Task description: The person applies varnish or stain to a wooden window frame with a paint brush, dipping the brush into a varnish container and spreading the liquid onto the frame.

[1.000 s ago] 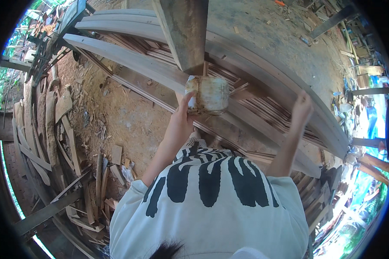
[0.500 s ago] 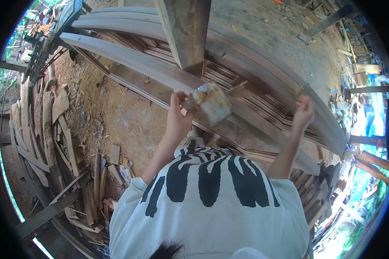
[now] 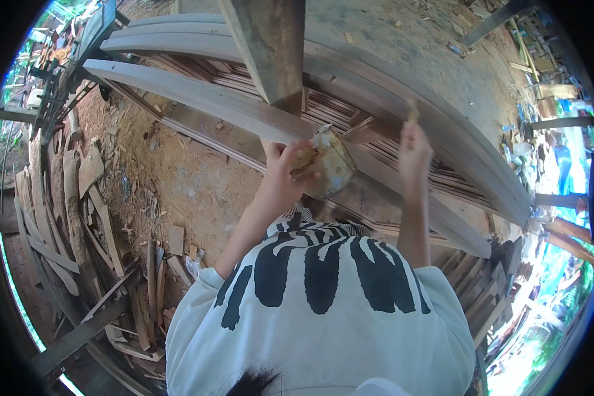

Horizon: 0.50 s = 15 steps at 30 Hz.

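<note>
A stained, whitish plastic tub [image 3: 336, 164] with brown smears is in my left hand [image 3: 285, 173], whose fingers wrap round its left side. What the tub contains is hidden. To the right of it, my right hand [image 3: 414, 152] is raised over the wooden frames, its fingers closed. A short, tan, stick-like thing [image 3: 413, 111] pokes up from these fingers; it is blurred, and I cannot tell its exact kind. Under both hands lies a long pale wooden beam [image 3: 198, 96], with panelled wooden frames [image 3: 317, 105] beyond it.
A thick wooden post [image 3: 270, 53] stands just ahead, its lower end by the beam. Scrap wood and slabs [image 3: 72, 198] are heaped at the left. More offcuts [image 3: 478, 290] lie at the lower right. Chips and dust cover the dirt floor [image 3: 152, 152].
My right hand has swung left and slightly away from me, nearer the tub, with the tan thing still in it. My left hand has shifted a little right and the tub has turned.
</note>
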Available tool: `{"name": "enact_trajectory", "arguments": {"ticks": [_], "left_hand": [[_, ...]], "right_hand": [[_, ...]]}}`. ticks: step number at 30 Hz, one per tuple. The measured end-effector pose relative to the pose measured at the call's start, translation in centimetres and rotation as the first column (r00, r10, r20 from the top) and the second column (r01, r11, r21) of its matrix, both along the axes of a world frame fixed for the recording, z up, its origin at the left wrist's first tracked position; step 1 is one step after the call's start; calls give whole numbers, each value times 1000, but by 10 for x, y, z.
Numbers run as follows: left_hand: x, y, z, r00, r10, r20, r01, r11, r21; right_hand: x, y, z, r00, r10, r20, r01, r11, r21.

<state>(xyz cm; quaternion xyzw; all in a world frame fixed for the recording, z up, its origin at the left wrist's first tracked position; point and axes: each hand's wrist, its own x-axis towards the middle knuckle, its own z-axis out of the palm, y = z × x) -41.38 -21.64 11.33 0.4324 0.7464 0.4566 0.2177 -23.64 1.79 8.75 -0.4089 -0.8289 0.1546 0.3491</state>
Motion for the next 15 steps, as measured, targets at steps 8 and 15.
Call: {"name": "enact_trajectory", "arguments": {"ticks": [8, 15], "left_hand": [[0, 9, -7, 1000, 30, -10, -29, 998, 60], [-4, 9, -12, 999, 11, 52, -12, 1000, 15]], "right_hand": [[22, 4, 2, 978, -106, -179, 55, 962, -269], [104, 52, 7, 892, -325, -315, 280, 943, -179]]}}
